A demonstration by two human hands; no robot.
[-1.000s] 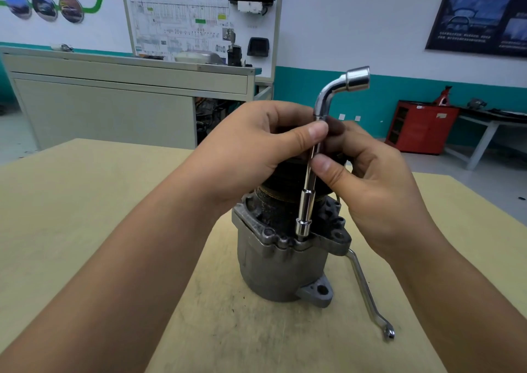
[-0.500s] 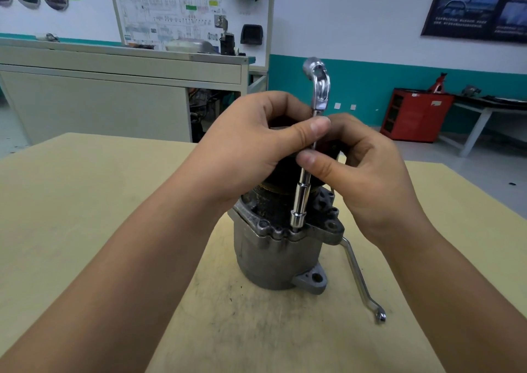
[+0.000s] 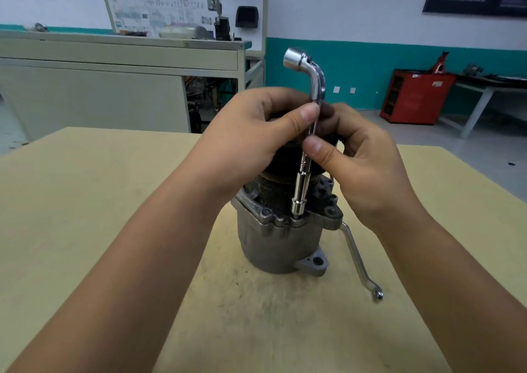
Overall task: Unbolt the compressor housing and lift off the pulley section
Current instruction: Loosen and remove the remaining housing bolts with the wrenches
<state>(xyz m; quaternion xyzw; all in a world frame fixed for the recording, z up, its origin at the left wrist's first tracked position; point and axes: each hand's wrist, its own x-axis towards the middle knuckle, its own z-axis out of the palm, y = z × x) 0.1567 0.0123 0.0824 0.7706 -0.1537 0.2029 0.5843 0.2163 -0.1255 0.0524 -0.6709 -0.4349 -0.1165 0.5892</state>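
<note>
The compressor (image 3: 273, 244) stands upright on the table (image 3: 85, 215). Left hand (image 3: 251, 144) and right hand (image 3: 362, 167) both pinch the wrench (image 3: 302, 183) shaft, its socket (image 3: 299, 208) on a near rim bolt (image 3: 297, 217). Best twirl it plumb, pressing lightly so the socket stays seated

Two bare hands pinch an upright L-shaped socket wrench (image 3: 302, 156), left hand (image 3: 251, 141) above right hand (image 3: 362, 167). Beneath them its socket sits on a bolt of the compressor (image 3: 281, 238). A ring spanner (image 3: 360, 261) lies below the right hand.
</note>
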